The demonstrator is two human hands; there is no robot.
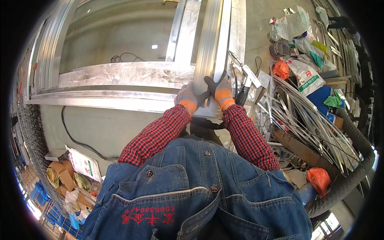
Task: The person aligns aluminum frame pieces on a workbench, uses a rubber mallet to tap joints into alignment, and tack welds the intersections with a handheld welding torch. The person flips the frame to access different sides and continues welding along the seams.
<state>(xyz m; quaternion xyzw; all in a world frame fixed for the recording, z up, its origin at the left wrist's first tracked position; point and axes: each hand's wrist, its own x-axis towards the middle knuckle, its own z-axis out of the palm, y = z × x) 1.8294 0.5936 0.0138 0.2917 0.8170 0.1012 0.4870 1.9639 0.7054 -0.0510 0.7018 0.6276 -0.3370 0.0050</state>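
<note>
A long aluminium profile (208, 44) runs away from me, its near end between my two hands. My left hand (189, 97), in an orange and grey glove with dark fingers, is closed around the left side of that end. On the other side my right hand (221, 91), gloved alike, grips the same end with its dark fingertips bent over the edge. The profile rests across a metal frame, on a wide crosswise bar (128, 75). The undersides of both hands' fingers are hidden.
Just right of my right hand lies a metal air tool (248, 74) with a hose. Further right are a pile of thin metal strips (304, 116), white sacks (305, 76) and an orange bag (319, 181). A black cable (76, 140) and cardboard boxes (64, 174) lie at the left.
</note>
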